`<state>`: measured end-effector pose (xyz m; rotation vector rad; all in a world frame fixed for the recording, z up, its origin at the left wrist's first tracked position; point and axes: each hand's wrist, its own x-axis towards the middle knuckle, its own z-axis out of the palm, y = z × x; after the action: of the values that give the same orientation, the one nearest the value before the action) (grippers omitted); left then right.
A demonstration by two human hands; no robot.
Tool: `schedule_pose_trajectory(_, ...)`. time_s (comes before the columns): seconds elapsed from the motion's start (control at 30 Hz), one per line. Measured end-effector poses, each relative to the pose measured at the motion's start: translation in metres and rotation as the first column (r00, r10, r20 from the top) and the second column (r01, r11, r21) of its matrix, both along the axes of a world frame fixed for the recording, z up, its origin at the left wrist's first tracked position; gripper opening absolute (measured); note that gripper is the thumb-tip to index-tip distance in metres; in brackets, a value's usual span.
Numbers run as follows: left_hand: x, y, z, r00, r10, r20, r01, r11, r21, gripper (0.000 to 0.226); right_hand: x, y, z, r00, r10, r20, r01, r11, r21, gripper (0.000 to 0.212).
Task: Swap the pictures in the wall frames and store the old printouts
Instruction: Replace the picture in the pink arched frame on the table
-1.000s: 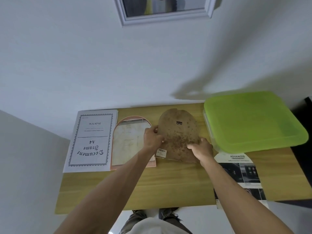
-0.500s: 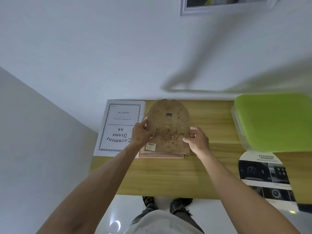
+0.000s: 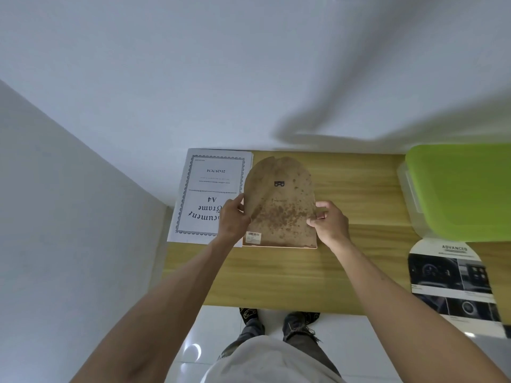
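Observation:
An arched brown backing board (image 3: pixel 279 205), stained and with a small metal hanger, lies over the pink arched frame (image 3: pixel 279 246), of which only the bottom edge shows. My left hand (image 3: pixel 233 218) grips the board's left edge. At the right edge, my right hand (image 3: pixel 330 222) pinches it. A white "Document Frame A4" printout (image 3: pixel 204 189) lies flat to the left, partly under the board. An arched printout with car-interior photos (image 3: pixel 453 283) lies at the table's right front.
A clear storage box with a lime-green lid (image 3: pixel 464 189) stands at the back right of the wooden table (image 3: pixel 276 280). White walls close the back and left. My shoes show on the white floor below the table's front edge.
The board has moved left from beside the pink frame to lie over it, covering the insert that showed before. My view has swung left and the wall frame has left the top.

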<state>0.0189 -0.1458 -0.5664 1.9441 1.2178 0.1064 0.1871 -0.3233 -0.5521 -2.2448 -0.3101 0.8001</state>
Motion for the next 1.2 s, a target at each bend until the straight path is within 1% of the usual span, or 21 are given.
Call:
schedule_pose_trajectory(0.07,-0.001,0.002,-0.001,1.0,-0.004,-0.001,0.004,1.0,-0.018,0.05,-0.001,0.0,-0.001,1.0,0.007,0.005,-0.007,1.0,-0.009,0.048)
schedule_pose_trajectory(0.2,0.001,0.001,-0.004,1.0,-0.026,0.0,0.026,0.999,-0.02,0.03,-0.002,-0.001,-0.005,1.0,0.009,0.012,-0.009,0.999,-0.035,0.047)
schedule_pose_trajectory(0.33,0.003,0.002,-0.004,1.0,-0.027,0.005,0.027,1.0,-0.015,0.019,0.0,-0.002,-0.01,1.0,0.012,0.0,-0.012,0.998,-0.069,0.051)
schedule_pose_trajectory(0.4,0.004,0.003,-0.004,0.999,-0.025,-0.028,0.025,0.999,-0.024,0.025,0.002,-0.001,-0.012,1.0,0.008,0.004,-0.007,0.996,-0.086,0.052)
schedule_pose_trajectory(0.5,0.006,0.007,-0.007,0.994,-0.028,-0.103,0.021,0.998,-0.065,0.049,0.0,0.001,-0.016,0.999,0.011,0.033,-0.007,0.993,-0.116,0.053)
schedule_pose_trajectory(0.57,0.008,0.008,-0.008,0.987,-0.032,-0.161,0.021,0.997,-0.068,0.053,-0.002,0.001,-0.018,0.998,0.022,0.058,-0.014,0.991,-0.132,0.052)
schedule_pose_trajectory(0.63,0.01,0.007,-0.009,0.984,0.001,-0.179,-0.013,0.998,-0.069,0.051,-0.003,0.002,-0.019,0.994,0.056,0.099,-0.039,0.986,-0.164,0.049)
schedule_pose_trajectory(0.7,0.011,0.006,-0.009,0.982,0.045,-0.183,-0.058,0.996,-0.064,0.042,-0.004,0.003,-0.019,0.985,0.102,0.138,-0.073,0.976,-0.203,0.048)
schedule_pose_trajectory(0.83,0.011,0.007,-0.005,0.983,0.056,-0.173,-0.065,0.997,-0.049,0.026,-0.01,0.005,-0.015,0.971,0.152,0.186,-0.104,0.964,-0.244,0.048)
schedule_pose_trajectory(0.9,0.011,0.007,-0.001,0.982,-0.003,-0.19,0.0,1.0,-0.013,0.021,-0.01,0.006,-0.012,0.945,0.25,0.213,-0.182,0.939,-0.293,0.041)
schedule_pose_trajectory(0.97,0.015,0.008,0.004,0.964,-0.119,-0.239,0.132,0.991,0.037,0.013,-0.007,0.01,-0.004,0.894,0.379,0.238,-0.271,0.882,-0.387,0.022)
schedule_pose_trajectory(1.0,0.018,0.008,0.008,0.948,-0.175,-0.265,0.197,0.979,0.059,0.01,-0.005,0.013,0.0,0.867,0.436,0.241,-0.302,0.845,-0.442,0.02)
schedule_pose_trajectory(1.03,0.02,0.01,0.01,0.926,-0.233,-0.298,0.267,0.96,0.079,0.009,-0.004,0.016,0.002,0.839,0.488,0.241,-0.326,0.806,-0.495,0.026)
schedule_pose_trajectory(1.07,0.023,0.012,0.014,0.893,-0.294,-0.341,0.348,0.931,0.107,0.012,-0.004,0.02,0.005,0.81,0.534,0.241,-0.347,0.769,-0.538,0.037)
schedule_pose_trajectory(1.13,0.032,0.013,0.02,0.798,-0.407,-0.444,0.519,0.839,0.165,0.021,-0.002,0.027,0.008,0.727,0.635,0.26,-0.399,0.699,-0.593,0.072)
schedule_pose_trajectory(1.2,0.042,0.01,0.022,0.721,-0.466,-0.512,0.648,0.716,0.26,0.027,0.006,0.038,0.008,0.606,0.756,0.248,-0.478,0.595,-0.646,0.106)
